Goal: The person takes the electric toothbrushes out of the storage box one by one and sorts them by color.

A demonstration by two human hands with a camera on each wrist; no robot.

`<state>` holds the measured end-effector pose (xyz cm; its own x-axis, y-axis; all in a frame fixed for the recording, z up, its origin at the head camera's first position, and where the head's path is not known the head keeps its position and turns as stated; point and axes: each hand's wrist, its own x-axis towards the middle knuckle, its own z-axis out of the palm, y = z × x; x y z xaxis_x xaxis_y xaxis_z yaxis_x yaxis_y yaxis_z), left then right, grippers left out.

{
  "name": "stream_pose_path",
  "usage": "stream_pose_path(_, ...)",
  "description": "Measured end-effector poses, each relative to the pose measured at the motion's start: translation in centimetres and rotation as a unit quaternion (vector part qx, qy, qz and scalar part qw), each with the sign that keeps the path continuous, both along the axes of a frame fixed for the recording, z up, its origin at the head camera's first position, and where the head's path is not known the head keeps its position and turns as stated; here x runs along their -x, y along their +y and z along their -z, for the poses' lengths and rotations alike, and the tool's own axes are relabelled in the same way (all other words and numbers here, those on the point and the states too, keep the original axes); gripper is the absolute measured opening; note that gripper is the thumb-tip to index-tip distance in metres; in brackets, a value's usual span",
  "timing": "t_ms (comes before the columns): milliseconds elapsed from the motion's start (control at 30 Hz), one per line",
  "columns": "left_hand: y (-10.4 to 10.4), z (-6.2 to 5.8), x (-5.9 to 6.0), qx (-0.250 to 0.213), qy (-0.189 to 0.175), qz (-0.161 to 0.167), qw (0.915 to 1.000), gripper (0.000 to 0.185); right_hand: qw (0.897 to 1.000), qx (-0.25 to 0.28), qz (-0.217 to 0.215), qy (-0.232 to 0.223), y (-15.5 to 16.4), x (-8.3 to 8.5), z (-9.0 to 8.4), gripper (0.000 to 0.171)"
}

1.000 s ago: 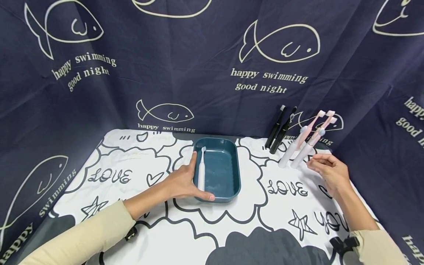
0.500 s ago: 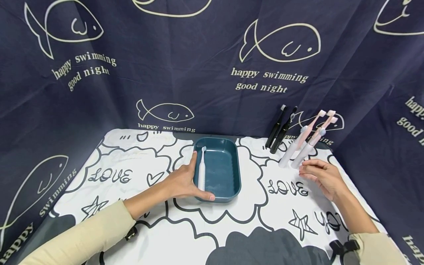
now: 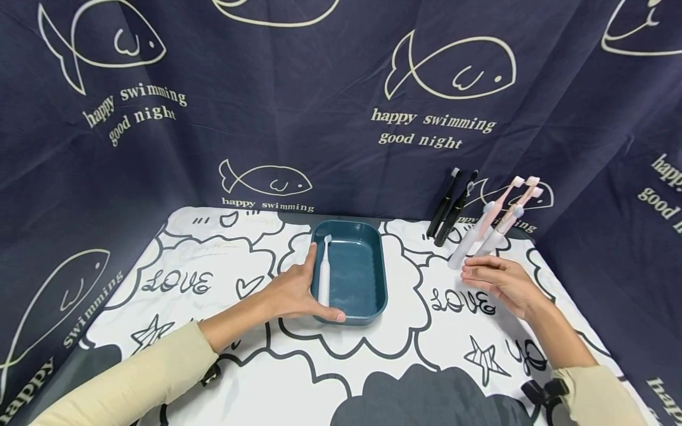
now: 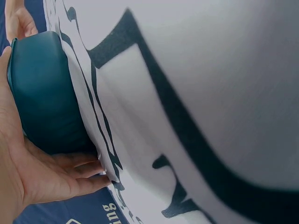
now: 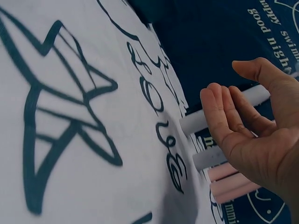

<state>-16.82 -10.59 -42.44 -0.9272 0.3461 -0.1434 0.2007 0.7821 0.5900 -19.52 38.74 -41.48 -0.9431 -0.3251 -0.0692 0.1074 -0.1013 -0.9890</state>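
Observation:
A teal tray (image 3: 358,278) sits mid-table with a white toothbrush (image 3: 324,269) lying along its left side. My left hand (image 3: 311,285) rests against the tray's left wall, fingers straight and thumb along the front edge; the left wrist view shows that hand (image 4: 44,179) cupping the tray (image 4: 42,98). My right hand (image 3: 475,272) hovers with relaxed fingers just in front of the white toothbrush handles (image 3: 462,251) that lean on the curtain. In the right wrist view the right hand (image 5: 226,81) is close to the white handles (image 5: 196,123) and holds nothing.
Two black toothbrushes (image 3: 450,210) and pink toothbrushes (image 3: 498,207) also lean against the dark fish-print curtain (image 3: 341,118) at the back right. A white cloth with black drawings (image 3: 373,367) covers the table. The curtain closes in the left, back and right sides.
My right hand has moved left and a little forward, ending in front of the white handles' bases. The left hand and tray have not moved.

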Motion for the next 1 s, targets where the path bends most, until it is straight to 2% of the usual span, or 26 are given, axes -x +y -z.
stream_pose_path(333,0.0,0.0,0.0,0.002,0.003,0.003,1.0000,0.174,0.999,0.030,-0.027,-0.017,-2.2,0.7,-0.4,0.033)
stream_pose_path(567,0.0,0.0,0.1,0.007,0.001,0.001,1.0000,0.175,0.999,-0.001,-0.030,-0.016,-3.7,1.4,-0.7,0.028)
stream_pose_path(1000,0.0,0.0,0.0,-0.001,0.002,0.003,1.0000,0.174,0.999,-0.011,-0.033,-0.020,-6.4,2.2,-1.2,0.023)
